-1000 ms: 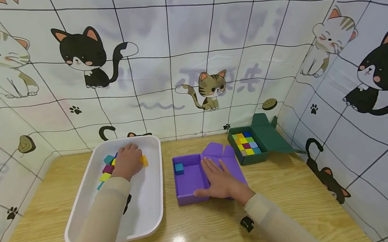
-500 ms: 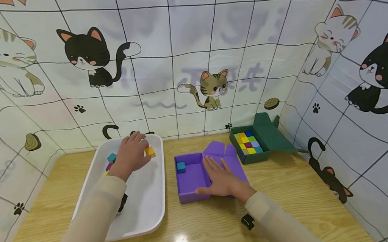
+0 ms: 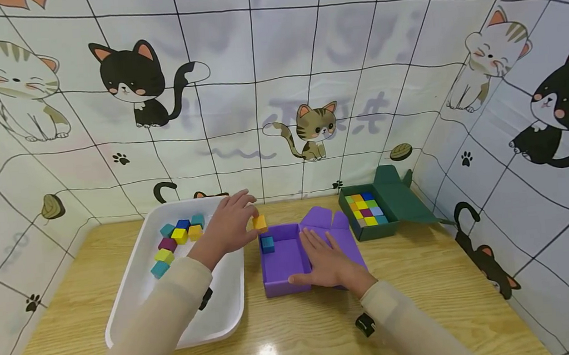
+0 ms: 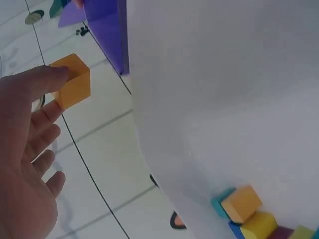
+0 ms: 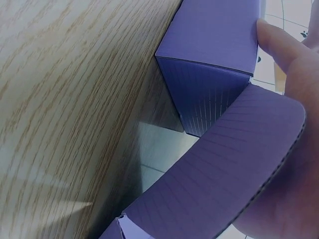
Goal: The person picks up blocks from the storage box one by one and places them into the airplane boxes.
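An orange cube (image 3: 260, 224) is pinched between thumb and fingers of my left hand (image 3: 232, 223), near the back left corner of the purple box (image 3: 288, 287). In the left wrist view the thumb lies across the orange cube (image 4: 75, 84). The purple box is open, with one blue cube (image 3: 267, 244) in its back left corner. My right hand (image 3: 323, 261) lies with straight fingers on the box's folded-back lid (image 3: 346, 245), its thumb at the box's front right edge. In the right wrist view the lid's side flap (image 5: 239, 149) curves below that hand.
A white tray (image 3: 225, 316) on the left holds several coloured cubes (image 3: 180, 236) toward its back. Behind right, an open green box (image 3: 375, 231) is filled with coloured cubes. A cat-patterned wall covering (image 3: 229, 109) closes off the wooden table (image 3: 424, 289) behind and at the sides.
My left hand has moved right from over the tray toward the purple box, carrying the orange cube. Cubes it covered in the tray now show. The right hand stays on the lid.
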The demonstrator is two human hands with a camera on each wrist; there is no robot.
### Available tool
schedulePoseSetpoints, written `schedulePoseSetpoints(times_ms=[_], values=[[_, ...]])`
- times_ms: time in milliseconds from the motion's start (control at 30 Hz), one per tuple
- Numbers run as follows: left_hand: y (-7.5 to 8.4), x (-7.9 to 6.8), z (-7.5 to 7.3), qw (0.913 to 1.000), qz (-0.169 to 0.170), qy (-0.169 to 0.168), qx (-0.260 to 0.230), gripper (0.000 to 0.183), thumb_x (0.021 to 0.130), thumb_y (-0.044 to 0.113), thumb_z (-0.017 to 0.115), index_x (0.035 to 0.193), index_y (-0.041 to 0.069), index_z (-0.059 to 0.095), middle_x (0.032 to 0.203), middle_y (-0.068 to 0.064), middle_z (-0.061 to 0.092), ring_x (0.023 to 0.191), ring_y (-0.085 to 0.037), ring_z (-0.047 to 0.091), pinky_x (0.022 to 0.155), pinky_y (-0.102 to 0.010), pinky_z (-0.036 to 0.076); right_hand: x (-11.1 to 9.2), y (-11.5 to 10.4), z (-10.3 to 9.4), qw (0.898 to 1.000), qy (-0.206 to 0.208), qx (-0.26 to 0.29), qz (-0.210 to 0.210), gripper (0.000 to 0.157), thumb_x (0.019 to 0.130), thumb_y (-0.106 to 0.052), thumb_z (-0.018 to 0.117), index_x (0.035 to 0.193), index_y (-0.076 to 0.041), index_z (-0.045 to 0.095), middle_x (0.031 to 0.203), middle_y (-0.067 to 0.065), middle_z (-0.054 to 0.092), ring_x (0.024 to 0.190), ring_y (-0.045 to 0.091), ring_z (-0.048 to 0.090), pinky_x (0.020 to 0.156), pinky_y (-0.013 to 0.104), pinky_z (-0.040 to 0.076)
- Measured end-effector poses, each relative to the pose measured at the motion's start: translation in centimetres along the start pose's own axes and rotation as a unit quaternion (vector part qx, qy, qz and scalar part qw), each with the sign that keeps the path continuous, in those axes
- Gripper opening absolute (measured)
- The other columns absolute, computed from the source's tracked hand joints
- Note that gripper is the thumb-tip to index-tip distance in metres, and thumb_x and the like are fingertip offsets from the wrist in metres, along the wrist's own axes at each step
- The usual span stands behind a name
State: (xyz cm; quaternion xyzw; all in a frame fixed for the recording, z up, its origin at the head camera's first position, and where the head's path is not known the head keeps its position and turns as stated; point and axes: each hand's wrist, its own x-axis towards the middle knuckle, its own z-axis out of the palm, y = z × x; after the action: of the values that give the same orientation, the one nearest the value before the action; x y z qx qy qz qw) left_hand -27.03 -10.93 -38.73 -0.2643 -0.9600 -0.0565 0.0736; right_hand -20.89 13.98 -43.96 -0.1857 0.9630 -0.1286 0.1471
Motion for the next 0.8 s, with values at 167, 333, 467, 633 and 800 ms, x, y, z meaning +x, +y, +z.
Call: schedulePoseSetpoints(times_ms=[167,333,467,633,800], values=[[1.8,1.1,1.3,0.9994,0.030,-0.019,0.003,0.030,0.084,0.040,0.073,0.105,0.018,0.071,0.140,-0.004,0.053,0.148,-0.026,0.027,0.120,-0.048,0.027,0.1,0.0,0.0,1.000,-0.003,-0.002,0.004,0.115,0.079,-0.081,0.050,0.157,-0.008,0.007,0.165,0.010,0.005,0.154,0.027,0.004,0.123,0.056,-0.001],[3.0,2.0,2.6,0.9980,0.048,-0.030,0.028,0.031,0.082,0.042,0.076,0.103,0.020,0.072,0.139,-0.001,0.053,0.147,-0.024,0.030,0.119,-0.046,0.028,0.1,0.0,0.0,1.000,-0.003,-0.007,0.005,0.114,0.079,-0.080,0.050,0.157,-0.009,0.007,0.165,0.010,0.005,0.154,0.027,0.005,0.123,0.056,0.000],[3.5,2.4,3.6,0.9962,0.052,-0.047,0.053,0.033,0.082,0.047,0.075,0.102,0.021,0.072,0.139,0.000,0.053,0.146,-0.024,0.031,0.120,-0.046,0.029,0.1,0.0,0.0,1.000,-0.002,-0.008,0.003,0.113,0.080,-0.078,0.051,0.157,-0.008,0.007,0.165,0.010,0.006,0.154,0.027,0.005,0.123,0.056,0.001],[3.7,2.6,4.6,0.9948,0.049,-0.059,0.066,0.035,0.082,0.050,0.073,0.100,0.021,0.073,0.139,0.000,0.053,0.146,-0.024,0.031,0.120,-0.045,0.028,0.0,0.0,0.0,1.000,0.004,-0.006,-0.002,0.113,0.081,-0.077,0.052,0.157,-0.007,0.007,0.165,0.011,0.006,0.154,0.028,0.006,0.123,0.056,0.001],[3.7,2.7,5.4,0.9929,0.049,-0.072,0.081,0.036,0.083,0.053,0.071,0.097,0.020,0.073,0.140,0.001,0.052,0.148,-0.022,0.029,0.120,-0.044,0.027,0.0,0.0,0.1,1.000,0.006,-0.008,-0.003,0.111,0.082,-0.076,0.053,0.157,-0.007,0.007,0.165,0.010,0.007,0.154,0.027,0.006,0.123,0.056,0.001]])
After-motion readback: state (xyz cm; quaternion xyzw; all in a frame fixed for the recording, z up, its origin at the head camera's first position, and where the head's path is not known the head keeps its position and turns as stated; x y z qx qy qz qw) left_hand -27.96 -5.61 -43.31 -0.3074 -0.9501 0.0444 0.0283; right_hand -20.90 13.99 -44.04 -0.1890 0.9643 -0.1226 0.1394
